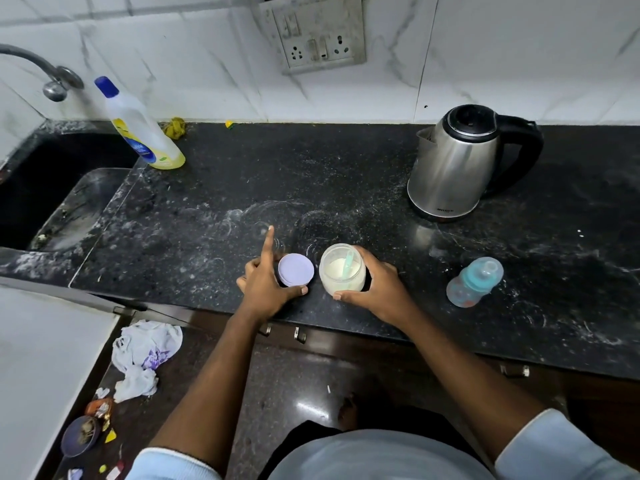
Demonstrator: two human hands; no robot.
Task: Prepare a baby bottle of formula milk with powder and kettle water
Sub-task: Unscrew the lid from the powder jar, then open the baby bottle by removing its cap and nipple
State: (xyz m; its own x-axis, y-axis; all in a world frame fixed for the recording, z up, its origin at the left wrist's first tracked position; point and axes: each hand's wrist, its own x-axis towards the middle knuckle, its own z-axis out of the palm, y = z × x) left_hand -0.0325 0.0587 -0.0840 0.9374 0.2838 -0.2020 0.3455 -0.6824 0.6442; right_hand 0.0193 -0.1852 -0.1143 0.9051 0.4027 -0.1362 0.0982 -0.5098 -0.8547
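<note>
At lower centre, the right hand (375, 285) wrapped the open powder jar (342, 270), probably light, smooth and slippery; its waist seemed the safest grip. The left hand (265, 284) pinched the lilac lid (296, 270), 1 finger raised.

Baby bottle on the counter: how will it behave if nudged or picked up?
The baby bottle looks like clear plastic with nothing visible inside, so probably light. It seems tall for its base, so a nudge near the cap could tip it. Its rounded body may then roll.
</note>
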